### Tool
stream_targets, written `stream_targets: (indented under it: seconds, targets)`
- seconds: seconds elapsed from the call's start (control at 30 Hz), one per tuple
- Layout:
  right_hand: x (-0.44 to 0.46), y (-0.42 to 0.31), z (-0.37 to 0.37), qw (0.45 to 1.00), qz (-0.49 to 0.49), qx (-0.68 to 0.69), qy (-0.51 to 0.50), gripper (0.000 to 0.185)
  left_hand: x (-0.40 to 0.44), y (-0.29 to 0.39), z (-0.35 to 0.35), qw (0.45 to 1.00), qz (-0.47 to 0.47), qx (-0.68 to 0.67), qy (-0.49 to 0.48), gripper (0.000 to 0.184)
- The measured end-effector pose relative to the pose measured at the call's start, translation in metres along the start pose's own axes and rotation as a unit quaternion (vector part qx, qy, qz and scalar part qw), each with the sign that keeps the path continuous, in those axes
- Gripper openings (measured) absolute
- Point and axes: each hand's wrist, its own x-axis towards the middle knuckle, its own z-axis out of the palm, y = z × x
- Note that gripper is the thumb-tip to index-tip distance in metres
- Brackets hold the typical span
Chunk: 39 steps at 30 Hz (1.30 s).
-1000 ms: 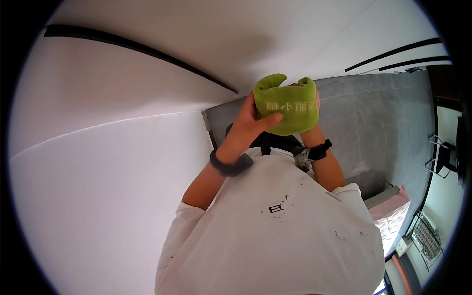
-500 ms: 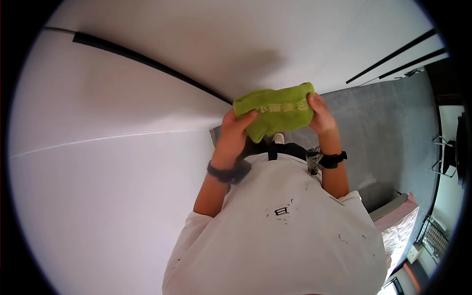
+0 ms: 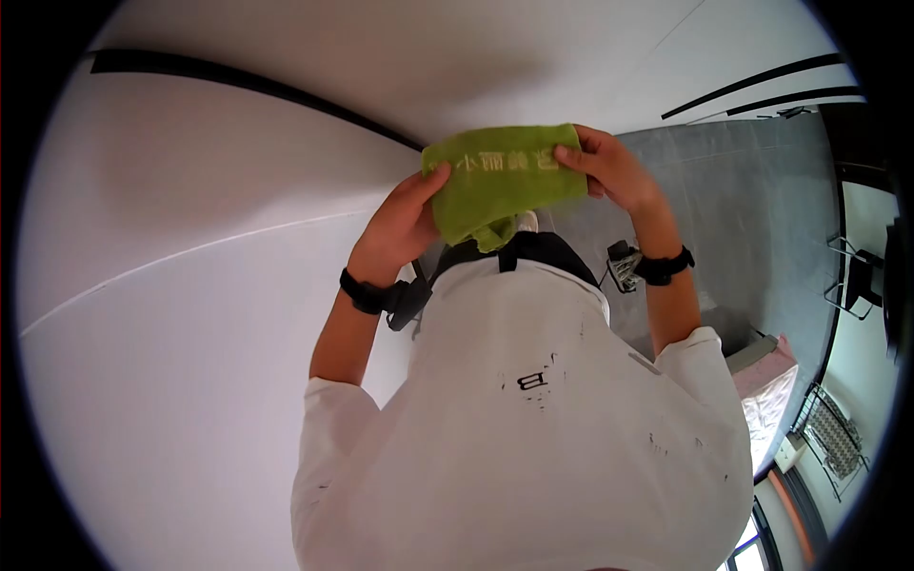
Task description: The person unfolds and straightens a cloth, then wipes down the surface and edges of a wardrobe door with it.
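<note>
A green towel (image 3: 514, 190) with pale printed characters is stretched between my two hands in front of my waist. Its upper edge runs nearly straight, and a crumpled bit hangs from the lower side. My left hand (image 3: 405, 214) grips the left end, thumb on top of the fabric and the other fingers mostly hidden behind it. At the opposite end, my right hand (image 3: 614, 169) pinches the cloth between thumb and fingers. Each wrist wears a black strap with a device on it.
White wall panels (image 3: 190, 381) stand close on my left and ahead, with a black strip (image 3: 257, 90) along them. Grey floor (image 3: 733, 209) spreads to the right. Farther right are a chair (image 3: 857, 281) and a pink-edged surface with shiny covering (image 3: 766, 404).
Both hands have moved slightly apart, and the towel has shifted up and left. It now looks flatter and wider, its print more visible. My right thumb has come over the front.
</note>
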Motion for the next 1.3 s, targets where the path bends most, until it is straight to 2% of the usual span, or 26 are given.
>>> stream_targets:
  seconds: [0.07, 0.1, 0.17, 0.3, 0.4, 0.6, 0.67, 0.7, 0.77, 0.9, 0.97, 1.1, 1.13, 1.17, 1.3]
  targets:
    - [0.004, -0.003, 0.000, 0.995, 0.041, 0.093, -0.001, 0.034, 0.004, -0.005, 0.003, 0.989, -0.084, -0.121, -0.018, 0.057]
    - [0.006, -0.004, -0.001, 0.995, 0.043, 0.093, 0.000, 0.034, 0.008, -0.010, 0.005, 0.989, -0.086, -0.123, -0.019, 0.057]
    - [0.008, -0.005, -0.003, 0.974, 0.077, 0.212, -0.034, 0.035, 0.019, -0.016, 0.005, 0.979, -0.062, -0.193, -0.031, 0.058]
    - [0.008, -0.015, 0.004, 0.975, 0.063, 0.211, 0.002, 0.034, 0.039, -0.017, 0.002, 0.970, -0.051, -0.230, -0.064, 0.062]
    - [0.009, -0.017, 0.005, 0.972, 0.052, 0.224, 0.036, 0.034, 0.043, -0.015, -0.001, 0.980, -0.069, -0.180, -0.054, 0.063]
    - [0.007, -0.023, 0.003, 0.975, 0.042, 0.206, 0.068, 0.034, 0.071, -0.014, -0.010, 0.958, -0.026, -0.272, -0.087, 0.053]
    - [0.008, -0.018, -0.004, 0.984, 0.047, 0.153, 0.082, 0.037, 0.083, -0.015, -0.007, 0.983, 0.080, -0.164, -0.028, 0.044]
    - [0.007, -0.020, -0.004, 0.984, 0.044, 0.150, 0.091, 0.037, 0.089, -0.017, -0.010, 0.983, 0.076, -0.164, -0.037, 0.044]
    - [0.006, -0.022, 0.000, 0.984, 0.061, 0.084, 0.148, 0.042, 0.102, -0.024, -0.022, 0.981, 0.136, -0.134, 0.014, 0.044]
    - [0.006, -0.016, -0.002, 0.980, 0.032, 0.144, 0.133, 0.045, 0.118, -0.021, -0.029, 0.966, 0.119, -0.229, 0.017, 0.049]
    - [0.006, -0.016, -0.003, 0.970, -0.001, 0.208, 0.124, 0.044, 0.127, -0.026, -0.038, 0.966, 0.253, 0.033, 0.044, 0.031]
    - [0.005, -0.019, -0.004, 0.962, -0.029, 0.241, 0.127, 0.043, 0.120, -0.005, -0.019, 0.970, 0.242, -0.011, 0.006, 0.038]
    - [0.004, -0.024, -0.003, 0.960, -0.047, 0.246, 0.124, 0.043, 0.112, 0.012, -0.007, 0.969, 0.153, -0.179, -0.079, 0.041]
    - [0.004, -0.026, -0.002, 0.959, -0.065, 0.250, 0.120, 0.043, 0.107, 0.019, -0.001, 0.925, 0.059, -0.339, -0.161, 0.045]
    - [0.003, -0.019, -0.003, 0.964, -0.080, 0.226, 0.114, 0.042, 0.094, 0.014, -0.013, 0.928, 0.074, -0.318, -0.178, 0.045]
